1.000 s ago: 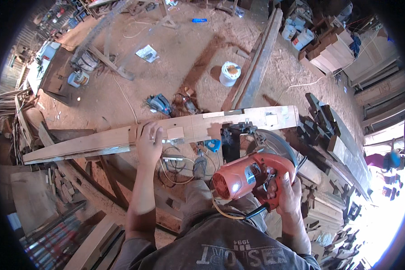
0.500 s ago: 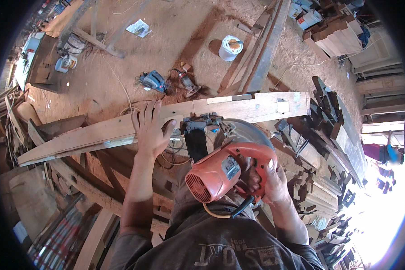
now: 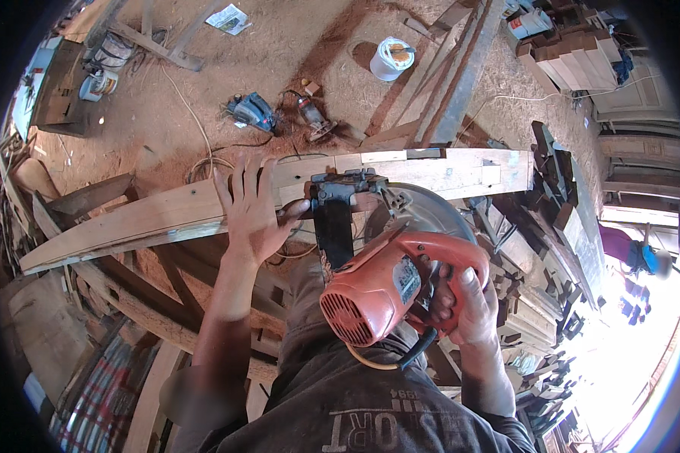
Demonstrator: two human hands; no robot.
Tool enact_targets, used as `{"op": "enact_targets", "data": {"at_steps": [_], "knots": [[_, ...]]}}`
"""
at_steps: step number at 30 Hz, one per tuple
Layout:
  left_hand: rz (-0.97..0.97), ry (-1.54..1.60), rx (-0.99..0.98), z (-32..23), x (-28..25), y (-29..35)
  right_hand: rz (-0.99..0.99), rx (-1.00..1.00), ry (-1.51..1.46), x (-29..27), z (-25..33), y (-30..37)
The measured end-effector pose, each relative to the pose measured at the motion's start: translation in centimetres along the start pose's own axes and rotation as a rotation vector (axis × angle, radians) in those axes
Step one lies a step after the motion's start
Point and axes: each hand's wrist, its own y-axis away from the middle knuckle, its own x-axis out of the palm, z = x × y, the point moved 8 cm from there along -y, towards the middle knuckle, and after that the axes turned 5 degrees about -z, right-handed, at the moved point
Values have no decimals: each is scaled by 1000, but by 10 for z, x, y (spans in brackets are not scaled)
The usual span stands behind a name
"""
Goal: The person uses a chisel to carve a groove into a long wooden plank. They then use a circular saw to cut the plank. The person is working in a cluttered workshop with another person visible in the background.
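A long, slightly curved wooden board (image 3: 147, 217) lies crosswise in front of me, with thin marked lines on its upper face. My left hand (image 3: 251, 211) rests flat on it, fingers spread, its thumb pointing toward the saw's base. In my right hand (image 3: 467, 302) is the rear handle of a red circular saw (image 3: 370, 298), with the fingers wrapped round it. The saw's dark metal base (image 3: 344, 185) sits over the board's near side. A grey round blade guard (image 3: 431, 215) shows to the right of the base; the blade's edge is hidden.
Beyond the board, a blue power tool (image 3: 252, 112) and a router-like tool (image 3: 312, 119) lie on the dusty floor. A white bucket (image 3: 389, 64) stands farther off. Dark wood offcuts (image 3: 555, 181) are heaped right. Another person (image 3: 627, 253) is at the far right, near bright light.
The saw has shifted a little farther forward and right over the board. My left hand stays spread on the wood. The whole view has shifted slightly.
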Motion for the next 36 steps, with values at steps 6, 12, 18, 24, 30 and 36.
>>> {"op": "enact_targets", "data": {"at_steps": [6,12,18,24,30,36], "knots": [[-39,33,11,-2,-5,-2,-14,-26,-9,2,1,-3],[-59,56,35,-3,-6,-3,-49,-14,-3,2,4,-1],[-91,75,39,-4,-10,-3,-93,-10,-5,2,5,-2],[-93,82,47,-5,-13,-4,-13,24,-44,0,6,-1],[-66,76,22,-5,-10,-5,-3,16,-32,1,8,-4],[-78,70,34,-5,-8,-2,7,27,-55,-2,4,-2]]}}
